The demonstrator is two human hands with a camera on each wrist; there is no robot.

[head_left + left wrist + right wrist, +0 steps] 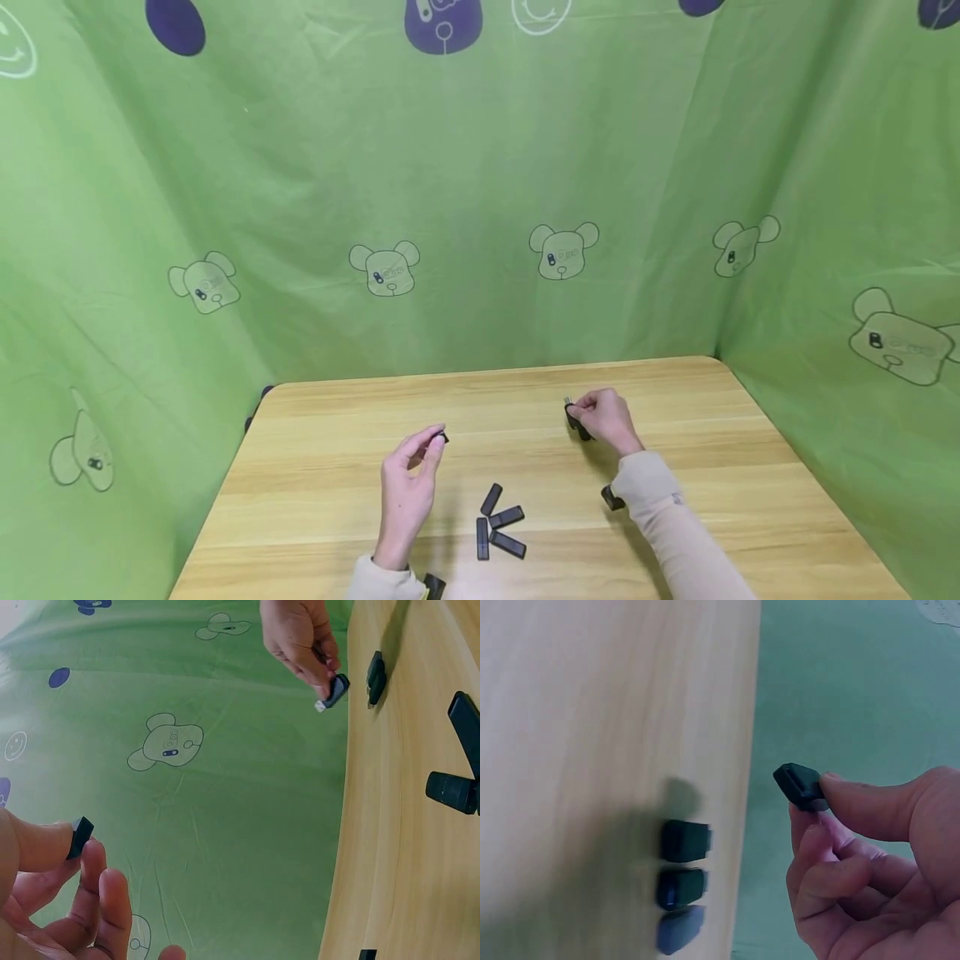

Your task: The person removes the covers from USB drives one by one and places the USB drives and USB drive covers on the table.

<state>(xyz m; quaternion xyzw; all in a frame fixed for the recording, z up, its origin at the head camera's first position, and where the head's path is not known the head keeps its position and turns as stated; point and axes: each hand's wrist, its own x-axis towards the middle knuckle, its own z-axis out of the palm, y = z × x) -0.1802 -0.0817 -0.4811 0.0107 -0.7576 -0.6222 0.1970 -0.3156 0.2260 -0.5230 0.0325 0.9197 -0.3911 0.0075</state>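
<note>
Your left hand (408,479) hovers above the worktop (315,467), its grip closed in a pinch: thumb and forefinger nip a small black cap (79,836) at their tips, the other fingers loosely curled beneath. Your right hand (606,419) is raised farther back on the worktop and its grip is closed round a black USB stick (334,691), the metal plug poking out past the fingertips toward the left. Between your forearms, near the front edge, four black sticks (498,522) lie flat in a loose cluster, some touching. One more black piece (611,498) lies just beside your right sleeve (675,525). Green cloth with bear prints (480,192) hangs behind and to both sides.
</note>
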